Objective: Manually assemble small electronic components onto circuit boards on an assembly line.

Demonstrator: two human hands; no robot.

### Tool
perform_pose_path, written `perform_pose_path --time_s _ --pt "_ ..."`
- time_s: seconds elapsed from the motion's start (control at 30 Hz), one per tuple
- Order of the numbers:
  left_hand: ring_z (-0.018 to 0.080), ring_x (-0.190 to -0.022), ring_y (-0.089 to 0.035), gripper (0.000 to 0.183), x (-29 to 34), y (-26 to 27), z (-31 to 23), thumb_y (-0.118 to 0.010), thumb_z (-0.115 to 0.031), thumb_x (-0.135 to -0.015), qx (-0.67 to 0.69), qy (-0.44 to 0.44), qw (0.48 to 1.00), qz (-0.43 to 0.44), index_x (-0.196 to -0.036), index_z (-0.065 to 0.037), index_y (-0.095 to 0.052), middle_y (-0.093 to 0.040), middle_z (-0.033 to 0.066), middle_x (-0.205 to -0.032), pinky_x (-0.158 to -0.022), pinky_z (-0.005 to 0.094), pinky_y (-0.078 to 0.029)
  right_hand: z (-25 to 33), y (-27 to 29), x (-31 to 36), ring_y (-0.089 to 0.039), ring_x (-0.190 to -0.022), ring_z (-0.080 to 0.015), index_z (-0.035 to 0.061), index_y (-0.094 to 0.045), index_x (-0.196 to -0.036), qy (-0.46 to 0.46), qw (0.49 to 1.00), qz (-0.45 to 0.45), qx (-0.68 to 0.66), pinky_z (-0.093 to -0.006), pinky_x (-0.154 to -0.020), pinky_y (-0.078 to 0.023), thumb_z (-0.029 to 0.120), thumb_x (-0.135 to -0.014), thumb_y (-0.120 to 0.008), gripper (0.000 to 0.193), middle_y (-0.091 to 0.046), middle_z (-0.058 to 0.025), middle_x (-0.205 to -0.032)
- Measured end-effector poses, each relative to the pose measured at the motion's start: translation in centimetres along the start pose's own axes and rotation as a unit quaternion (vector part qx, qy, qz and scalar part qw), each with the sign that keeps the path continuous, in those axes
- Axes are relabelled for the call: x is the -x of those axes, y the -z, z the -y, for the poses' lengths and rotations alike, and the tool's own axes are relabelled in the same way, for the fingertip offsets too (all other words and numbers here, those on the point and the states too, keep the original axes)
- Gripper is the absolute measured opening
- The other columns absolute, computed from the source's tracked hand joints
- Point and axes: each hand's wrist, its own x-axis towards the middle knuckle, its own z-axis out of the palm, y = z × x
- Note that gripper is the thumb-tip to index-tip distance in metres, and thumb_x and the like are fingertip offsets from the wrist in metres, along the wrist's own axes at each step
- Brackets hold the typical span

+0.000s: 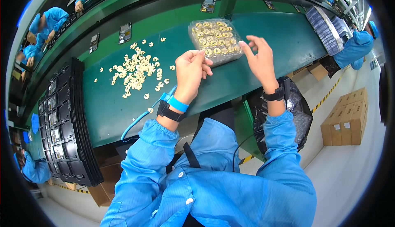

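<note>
On the green bench lies a clear plastic blister tray (227, 59), its round pockets filled with small gold-coloured ring-like parts (213, 43). My left hand (190, 71) is at the tray's near left corner, fingers curled and thumb pressed in; anything pinched there is hidden. My right hand (260, 58) is raised by the tray's right edge, its thumb and fingers apart and nothing seen between them. Left of the tray spreads a loose pile of small cream-coloured C-shaped pieces (138, 70). A blue coiled cord (142, 115) leads to the band on my left wrist.
Stacked black trays (68, 124) with electronic parts stand at the bench's left end. Circuit boards (125, 33) lie along the line behind. Stacked clear trays (325, 27) sit at the far right, a black bag (302, 116) and cartons (345, 118) below. Co-workers in blue work nearby.
</note>
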Motion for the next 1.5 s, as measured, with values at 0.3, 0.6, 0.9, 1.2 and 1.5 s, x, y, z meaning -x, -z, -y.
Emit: perform_pose_path --time_s 0.3,0.6,0.9,1.2,1.5 --pt "0.0138 -0.058 -0.065 0.021 0.2 -0.5 -1.5 -0.056 -0.014 -0.106 -0.018 -0.054 0.998 0.019 -0.103 0.004 -0.065 -0.072 0.0131 -0.085 -0.05 0.024 -0.046 1.5 -0.3 -1.0 -0.052 -0.063 -0.0051 -0.0088 -0.064 -0.126 -0.128 0.922 0.057 -0.361 -0.0235 -0.056 -0.04 0.017 -0.099 -0.07 0.038 -0.062 0.0003 -0.072" --pt "0.0163 -0.058 -0.067 0.022 0.3 0.3 -1.4 -0.059 -0.013 -0.104 -0.061 0.002 0.998 0.01 -0.103 0.008 -0.064 -0.072 0.0145 -0.084 -0.048 0.0257 -0.049 1.1 -2.2 1.1 -0.054 -0.069 -0.0035 -0.0113 -0.061 -0.13 -0.104 0.921 0.005 -0.375 -0.0212 -0.06 -0.043 0.013 -0.101 -0.067 0.038 -0.063 0.0015 -0.075" --pt "0.015 -0.054 -0.066 0.022 0.9 0.3 -1.5 -0.058 -0.014 -0.105 -0.079 -0.054 0.995 0.011 -0.103 0.007 -0.064 -0.072 0.013 -0.081 -0.045 0.0236 -0.046 0.9 -2.8 2.1 -0.055 -0.07 -0.0032 -0.01 -0.062 -0.13 -0.082 0.918 -0.019 -0.388 -0.0211 -0.061 -0.043 0.012 -0.101 -0.067 0.037 -0.063 0.0011 -0.074" --pt "0.0144 -0.053 -0.064 0.023 -0.1 1.9 -1.0 -0.059 -0.016 -0.104 -0.1 0.005 0.995 0.015 -0.103 0.007 -0.064 -0.072 0.0142 -0.082 -0.044 0.0243 -0.046 2.1 -2.8 2.0 -0.05 -0.062 -0.002 -0.0074 -0.06 -0.132 -0.174 0.92 0.026 -0.35 -0.0195 -0.053 -0.037 0.01 -0.101 -0.066 0.036 -0.062 0.0011 -0.074" --pt "0.0129 -0.051 -0.063 0.022 0.6 1.8 -0.5 -0.06 -0.014 -0.104 -0.085 -0.018 0.996 0.002 -0.104 0.008 -0.064 -0.072 0.0124 -0.08 -0.044 0.0239 -0.045 2.4 -3.2 2.6 -0.048 -0.06 -0.0015 -0.0069 -0.061 -0.131 -0.148 0.912 -0.012 -0.382 -0.0198 -0.05 -0.035 0.01 -0.101 -0.067 0.034 -0.06 0.0019 -0.073"
